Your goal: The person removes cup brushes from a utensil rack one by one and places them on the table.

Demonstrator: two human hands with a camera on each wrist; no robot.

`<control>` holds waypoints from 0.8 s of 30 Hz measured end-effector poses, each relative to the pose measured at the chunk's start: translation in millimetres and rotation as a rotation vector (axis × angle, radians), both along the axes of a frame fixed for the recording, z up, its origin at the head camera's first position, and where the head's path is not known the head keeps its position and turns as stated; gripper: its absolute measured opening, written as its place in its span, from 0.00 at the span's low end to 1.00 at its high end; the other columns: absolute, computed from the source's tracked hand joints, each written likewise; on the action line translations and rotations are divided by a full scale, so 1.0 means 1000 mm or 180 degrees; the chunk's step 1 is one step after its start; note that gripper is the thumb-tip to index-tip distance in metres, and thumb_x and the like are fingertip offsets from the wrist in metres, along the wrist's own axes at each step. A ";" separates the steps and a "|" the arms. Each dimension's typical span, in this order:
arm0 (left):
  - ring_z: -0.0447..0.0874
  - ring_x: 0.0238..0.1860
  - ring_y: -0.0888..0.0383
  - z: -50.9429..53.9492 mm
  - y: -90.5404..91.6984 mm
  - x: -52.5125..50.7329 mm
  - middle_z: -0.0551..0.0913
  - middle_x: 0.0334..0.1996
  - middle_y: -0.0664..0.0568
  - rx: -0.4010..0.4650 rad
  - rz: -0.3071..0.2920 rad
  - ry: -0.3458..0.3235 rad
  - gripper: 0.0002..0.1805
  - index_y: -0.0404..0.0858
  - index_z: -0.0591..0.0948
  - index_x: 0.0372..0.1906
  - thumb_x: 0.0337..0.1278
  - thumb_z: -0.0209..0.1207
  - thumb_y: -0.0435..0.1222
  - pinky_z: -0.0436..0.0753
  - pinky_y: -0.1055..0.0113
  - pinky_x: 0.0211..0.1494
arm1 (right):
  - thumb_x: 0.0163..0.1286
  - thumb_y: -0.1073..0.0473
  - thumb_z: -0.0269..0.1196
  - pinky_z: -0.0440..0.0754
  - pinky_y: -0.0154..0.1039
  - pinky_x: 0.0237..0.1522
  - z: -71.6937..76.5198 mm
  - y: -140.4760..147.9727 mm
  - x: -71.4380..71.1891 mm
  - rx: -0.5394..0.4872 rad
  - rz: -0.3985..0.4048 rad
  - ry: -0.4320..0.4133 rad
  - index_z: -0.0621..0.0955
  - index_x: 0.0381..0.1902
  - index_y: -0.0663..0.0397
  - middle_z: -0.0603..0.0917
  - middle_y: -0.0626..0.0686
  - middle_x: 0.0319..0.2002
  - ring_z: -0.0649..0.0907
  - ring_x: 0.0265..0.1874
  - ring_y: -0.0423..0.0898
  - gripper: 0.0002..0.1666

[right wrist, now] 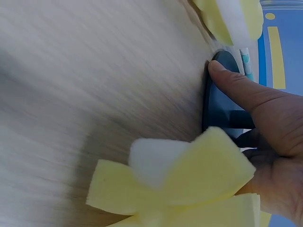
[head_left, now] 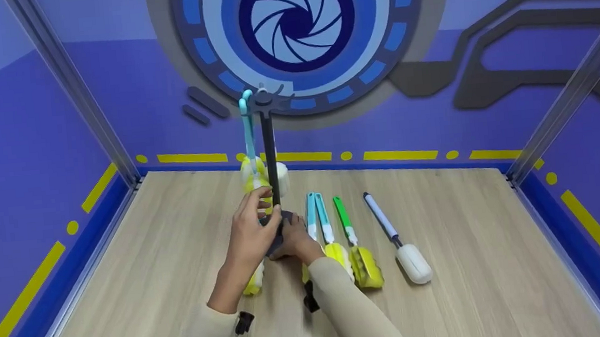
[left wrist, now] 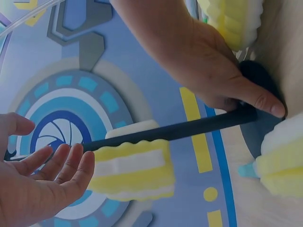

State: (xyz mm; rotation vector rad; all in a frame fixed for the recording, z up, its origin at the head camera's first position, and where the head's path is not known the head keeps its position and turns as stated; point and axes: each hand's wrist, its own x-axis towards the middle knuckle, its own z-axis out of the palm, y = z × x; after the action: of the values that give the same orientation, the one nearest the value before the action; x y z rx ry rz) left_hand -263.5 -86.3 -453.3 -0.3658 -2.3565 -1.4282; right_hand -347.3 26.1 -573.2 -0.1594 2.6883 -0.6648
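Sponge brush (head_left: 255,282) lies nearest, by the left forearm (head_left: 227,290); a bump could shift it. Left hand (head_left: 246,235) loose, holding nothing, just beside the black hook stand (head_left: 270,155); contact unclear. Right hand (head_left: 295,240) grips the stand's base (left wrist: 255,135) on the table (head_left: 473,229); letting go early could let it tip. Farther back, teal-handled sponge brushes (head_left: 249,140) hang on its left side: probably lopsided load, and a knock could unhook them.

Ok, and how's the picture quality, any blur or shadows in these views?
Right wrist: tabletop grain looks smeared, soft dark shadow across it; left wrist: pale, hazy colours on the hanging sponge; head: lying white-headed brush fairly clear.
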 end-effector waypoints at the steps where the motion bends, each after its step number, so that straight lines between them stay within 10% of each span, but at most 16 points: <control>1: 0.82 0.54 0.46 0.000 0.001 -0.001 0.79 0.57 0.41 0.0004 -0.0015 -0.0002 0.22 0.34 0.75 0.64 0.69 0.61 0.34 0.82 0.50 0.57 | 0.54 0.42 0.78 0.62 0.54 0.75 0.000 0.000 0.000 -0.0005 0.0007 0.0009 0.53 0.81 0.60 0.49 0.67 0.80 0.53 0.78 0.61 0.69; 24: 0.83 0.51 0.45 0.000 0.005 -0.021 0.79 0.54 0.44 0.0060 0.0519 0.0365 0.17 0.33 0.79 0.57 0.67 0.63 0.34 0.85 0.53 0.52 | 0.52 0.41 0.79 0.64 0.52 0.74 0.000 -0.001 0.000 0.0043 -0.0045 -0.0006 0.54 0.79 0.65 0.50 0.67 0.79 0.57 0.77 0.60 0.70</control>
State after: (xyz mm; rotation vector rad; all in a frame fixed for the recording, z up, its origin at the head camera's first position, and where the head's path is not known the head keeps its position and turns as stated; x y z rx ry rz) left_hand -284.4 -81.5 -453.2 -0.2377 -2.2248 -1.3175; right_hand -347.7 25.5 -573.1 -0.1363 2.6939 -0.6506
